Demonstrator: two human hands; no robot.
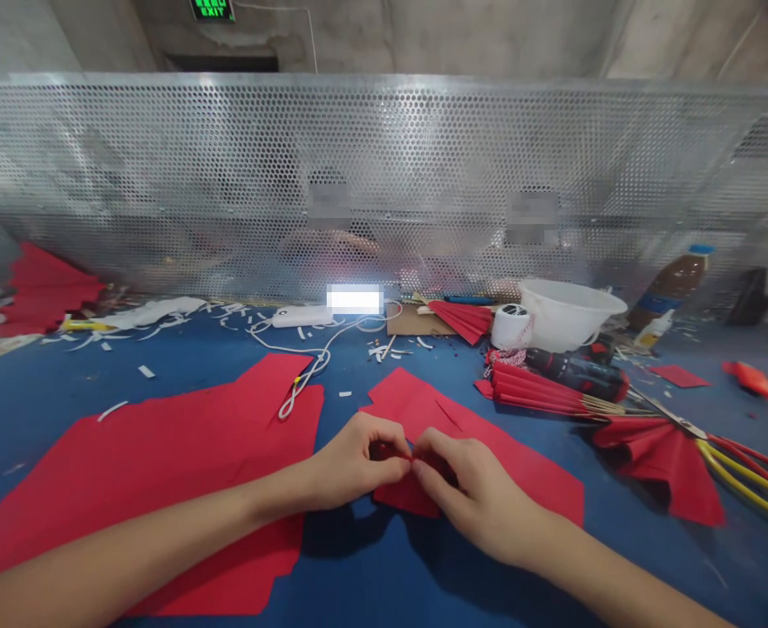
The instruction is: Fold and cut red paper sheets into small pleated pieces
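My left hand [356, 460] and my right hand [467, 488] meet at the middle of a blue table [44, 392]. Both pinch the near edge of a red paper sheet [481, 440] that lies flat under them, thumbs and forefingers pressed together on a fold in it. A larger pile of red paper sheets [161, 462] lies to the left under my left forearm, with a white cord loop [302, 379] resting on its far corner.
Pleated red paper fans [540, 390] lie at the right beside scissors [668, 414] with yellow handles, a dark power tool [576, 371], a white bowl [570, 312], a tape roll [510, 325] and a brown bottle [675, 283]. A perforated metal screen [384, 183] closes the far side. White paper scraps are scattered about.
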